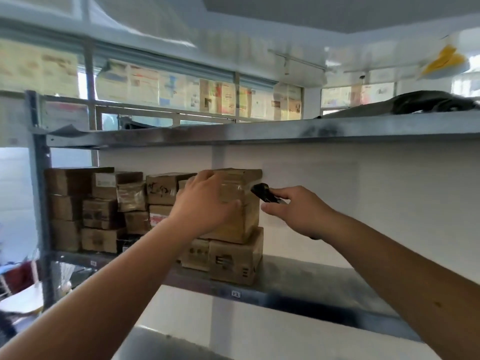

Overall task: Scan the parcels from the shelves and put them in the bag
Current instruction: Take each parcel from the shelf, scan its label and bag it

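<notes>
Shelf tag (235, 293) "12" under parcels (235, 258)

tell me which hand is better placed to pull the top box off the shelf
Left: the left hand already grips the tape-wrapped brown cardboard box atop the stack, while the right hand holds the black handheld scanner.

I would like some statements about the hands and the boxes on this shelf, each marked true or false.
1. The left hand grips the top box. True.
2. The right hand is empty. False: it holds a black scanner.
3. The top box sits on another box. True.
4. The boxes fill the shelf to its right end. False: they stand at its left part.
</notes>
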Action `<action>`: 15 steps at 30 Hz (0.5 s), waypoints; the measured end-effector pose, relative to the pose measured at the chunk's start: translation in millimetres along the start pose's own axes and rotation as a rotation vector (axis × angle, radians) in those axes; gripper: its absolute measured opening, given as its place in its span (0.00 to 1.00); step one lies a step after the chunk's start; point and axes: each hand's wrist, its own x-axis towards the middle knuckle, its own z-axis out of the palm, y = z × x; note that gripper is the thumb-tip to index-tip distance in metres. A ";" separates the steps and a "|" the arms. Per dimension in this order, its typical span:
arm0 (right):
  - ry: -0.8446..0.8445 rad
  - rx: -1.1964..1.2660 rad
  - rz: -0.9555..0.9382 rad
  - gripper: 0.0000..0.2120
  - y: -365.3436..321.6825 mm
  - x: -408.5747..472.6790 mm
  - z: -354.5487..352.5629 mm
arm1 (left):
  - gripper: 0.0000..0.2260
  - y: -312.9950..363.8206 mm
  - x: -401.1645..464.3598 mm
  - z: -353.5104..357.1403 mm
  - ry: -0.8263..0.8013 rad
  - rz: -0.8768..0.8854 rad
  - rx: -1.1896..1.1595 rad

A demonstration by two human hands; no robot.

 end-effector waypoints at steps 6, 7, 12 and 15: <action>0.021 -0.001 0.046 0.25 10.1 46.2 7.2 | 0.39 -12.8 60.3 8.6 -0.035 0.004 0.005; 0.031 -0.005 0.050 0.25 11.2 51.6 7.7 | 0.39 -16.0 68.6 10.8 -0.037 -0.001 0.003; 0.067 -0.037 0.085 0.22 17.2 71.3 11.6 | 0.36 -34.7 105.4 30.1 -0.116 -0.061 -0.084; 0.091 -0.029 0.124 0.19 22.0 81.7 14.3 | 0.34 -34.8 124.4 35.9 -0.134 -0.066 -0.244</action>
